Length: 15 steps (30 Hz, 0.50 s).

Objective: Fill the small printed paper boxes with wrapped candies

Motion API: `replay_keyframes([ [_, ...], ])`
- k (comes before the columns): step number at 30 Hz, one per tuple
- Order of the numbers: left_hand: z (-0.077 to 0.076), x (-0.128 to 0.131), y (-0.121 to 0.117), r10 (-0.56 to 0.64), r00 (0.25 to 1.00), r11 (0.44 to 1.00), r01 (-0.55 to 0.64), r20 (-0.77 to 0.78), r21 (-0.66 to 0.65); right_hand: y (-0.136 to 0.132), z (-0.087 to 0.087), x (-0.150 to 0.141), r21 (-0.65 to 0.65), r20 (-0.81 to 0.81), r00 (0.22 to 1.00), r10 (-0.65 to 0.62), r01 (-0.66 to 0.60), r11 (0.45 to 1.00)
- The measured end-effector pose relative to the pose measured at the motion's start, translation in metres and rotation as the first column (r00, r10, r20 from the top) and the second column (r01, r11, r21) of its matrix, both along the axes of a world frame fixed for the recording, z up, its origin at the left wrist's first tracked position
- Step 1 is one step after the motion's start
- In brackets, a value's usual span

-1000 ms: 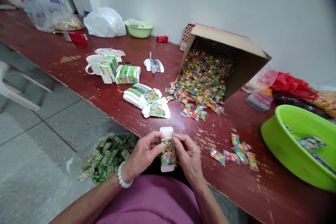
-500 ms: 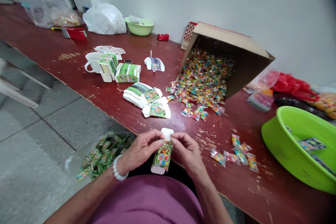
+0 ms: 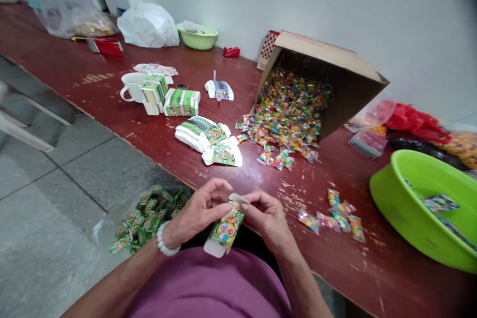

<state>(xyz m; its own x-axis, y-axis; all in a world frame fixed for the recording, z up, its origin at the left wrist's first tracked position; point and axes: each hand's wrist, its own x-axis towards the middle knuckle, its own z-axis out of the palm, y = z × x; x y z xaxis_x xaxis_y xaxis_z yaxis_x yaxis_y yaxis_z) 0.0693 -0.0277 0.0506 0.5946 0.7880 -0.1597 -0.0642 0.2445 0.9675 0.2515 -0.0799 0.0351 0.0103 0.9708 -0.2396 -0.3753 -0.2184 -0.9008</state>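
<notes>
Pale wall closes off the back of my feed, and grey tiled floor fills the lower left. Between them runs a long, dark red table, its paint scuffed down to pale patches. On it a cardboard box lies on its side, I'd judge so that the candy heap can slide out of its mouth within easy reach. A lime-green basin sits at the right with a few dark printed packets inside, and a white mug stands against the green carton stacks, perhaps propping them. Nearer me, flat cartons lie fanned, which would make singles easy to lift. Down on the floor, just left of the lap, green packs are heaped in a clear bag.

Above the lap, at the table's near edge, I see the printed carton held tilted, its bottom flap open toward the shirt. My right hand pinches its top flap between thumb and fingers, seemingly to bend it. My left hand has its thumb against the carton, but I can't tell whether the fingers behind close on it. Smallest of all, wrapped candies lie in a loose cluster before the basin.
</notes>
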Motion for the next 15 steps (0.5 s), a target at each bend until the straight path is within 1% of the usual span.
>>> replay_keyframes([
  [2,-0.003,0.002,-0.004,0.037,0.997,0.990,-0.027,0.070,-0.139,-0.002,0.001,-0.001,0.025,0.032,0.999,-0.027,0.027,0.999],
  [3,-0.005,0.003,-0.006,0.032,0.994,0.977,-0.010,0.103,-0.211,-0.003,0.001,-0.001,0.054,0.059,0.997,-0.057,0.054,0.997],
  [5,-0.009,0.005,-0.010,-0.020,0.983,0.940,0.080,0.181,-0.333,-0.004,0.002,-0.001,0.149,0.167,0.980,-0.107,0.083,0.985],
  [6,-0.010,0.006,-0.012,-0.052,0.976,0.916,0.130,0.211,-0.379,-0.005,0.003,0.000,0.209,0.245,0.963,-0.115,0.063,0.976],
  [7,-0.012,0.007,-0.014,-0.066,0.972,0.897,0.157,0.225,-0.413,-0.005,0.004,0.001,0.264,0.329,0.938,-0.108,0.018,0.964],
  [9,-0.013,0.009,-0.016,-0.045,0.978,0.889,0.131,0.202,-0.440,-0.006,0.007,0.002,0.328,0.455,0.889,-0.060,-0.105,0.939],
  [10,-0.013,0.011,-0.017,-0.024,0.985,0.891,0.100,0.173,-0.444,-0.006,0.008,0.003,0.333,0.477,0.878,-0.035,-0.144,0.932],
  [12,-0.012,0.013,-0.018,-0.001,0.994,0.900,0.048,0.109,-0.434,-0.006,0.011,0.004,0.304,0.454,0.891,-0.013,-0.141,0.942],
  [15,-0.010,0.017,-0.018,-0.012,0.999,0.918,0.026,0.038,-0.396,-0.003,0.011,0.004,0.214,0.427,0.904,-0.023,-0.077,0.974],
])
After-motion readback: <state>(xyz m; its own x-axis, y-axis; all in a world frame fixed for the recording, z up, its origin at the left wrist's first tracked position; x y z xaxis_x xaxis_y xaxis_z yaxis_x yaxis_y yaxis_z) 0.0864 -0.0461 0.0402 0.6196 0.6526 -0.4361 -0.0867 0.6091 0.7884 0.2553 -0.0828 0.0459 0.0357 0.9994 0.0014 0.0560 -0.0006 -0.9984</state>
